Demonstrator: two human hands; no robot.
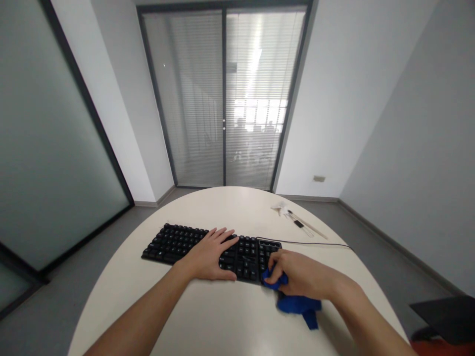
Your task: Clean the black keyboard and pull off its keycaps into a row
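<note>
**Black keyboard under a spread left hand, blue cloth pinched in the right hand**

On a round cream table, lying across the middle at a slight slant with its right end nearer: the keyboard; over about the middle of its keys, the left hand, flat and palm down, with fingers outstretched and thumb along the near edge; nothing gripped there, only contact with the keys; at the keyboard's right end, by the number keys, the right hand, curled, with thumb and fingers closed around the blue cloth; part of the cloth bunched at the fingertips against the keyboard, the rest loose below the palm, toward the near side; contact between the loose part and the tabletop impossible to tell.

From the keyboard's far edge, a thin dark cable running right to the table's rim; beyond it, at the far right of the table, a crumpled white tissue, a slim stick and a small tool with a black block, its details too small to make out.

Behind the table, tall glass panels with blinds; to the left, frosted glass; to the right, pale walls; in the lower right corner, something black and red, cut off.
</note>
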